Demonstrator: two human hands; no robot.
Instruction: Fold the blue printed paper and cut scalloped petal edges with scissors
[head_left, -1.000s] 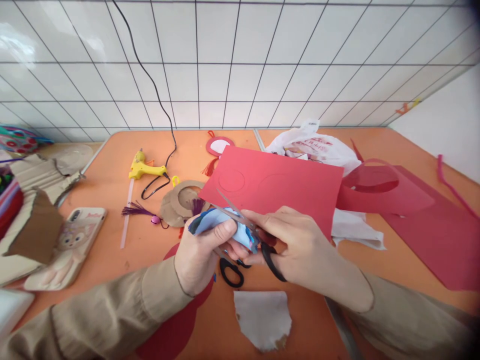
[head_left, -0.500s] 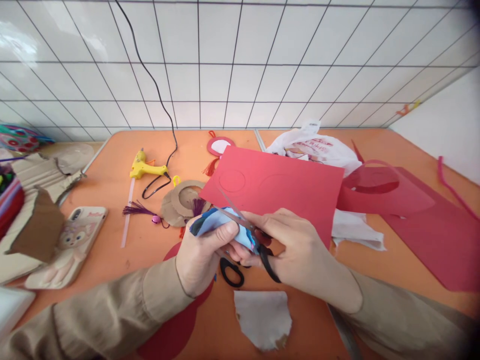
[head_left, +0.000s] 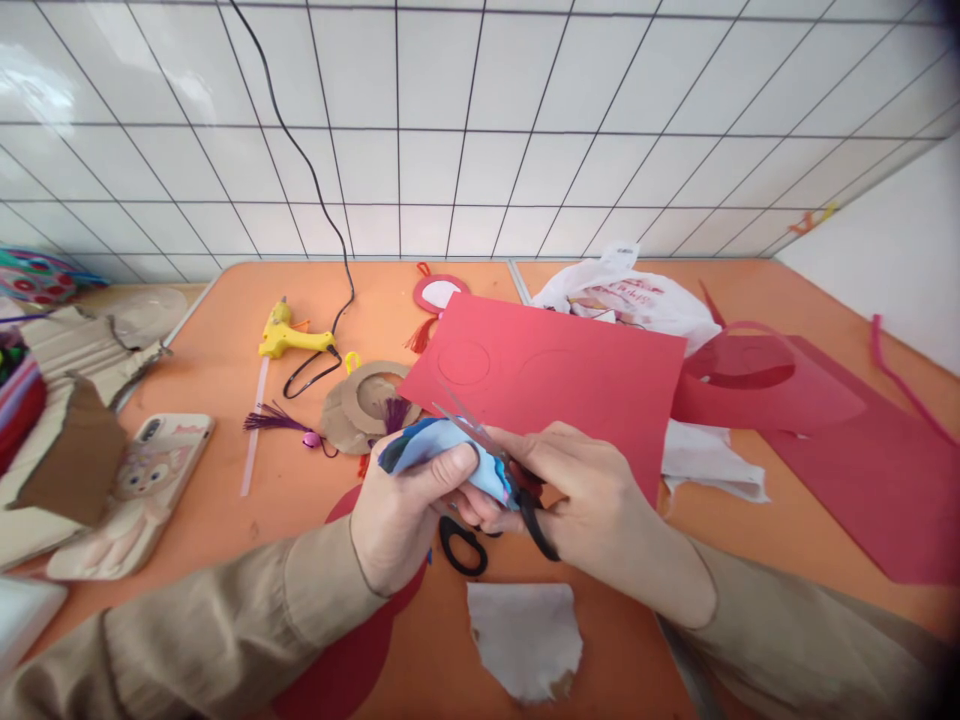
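Pinched in my left hand (head_left: 409,505) is a folded blue piece (head_left: 435,445), light blue on the near side with darker layers at its left end. My right hand (head_left: 600,500) grips black-handled scissors (head_left: 536,525), their slim blades pointing up and left along the far edge of the blue piece. Below the hands lies a second black scissor handle (head_left: 463,547). A ragged white scrap (head_left: 525,635) rests nearer to me. Behind the hands a red sheet (head_left: 570,375) shows drawn circle outlines.
A yellow glue gun (head_left: 296,335), cardboard rings (head_left: 345,425), a purple tassel (head_left: 274,420) and a phone (head_left: 150,480) lie on the left. Behind the red sheet sits a white plastic bag (head_left: 637,295). More red sheets (head_left: 862,480) spread at right.
The scissor blades have shifted slightly and now lie closer together at the far edge of the blue piece. My left hand has hardly moved.
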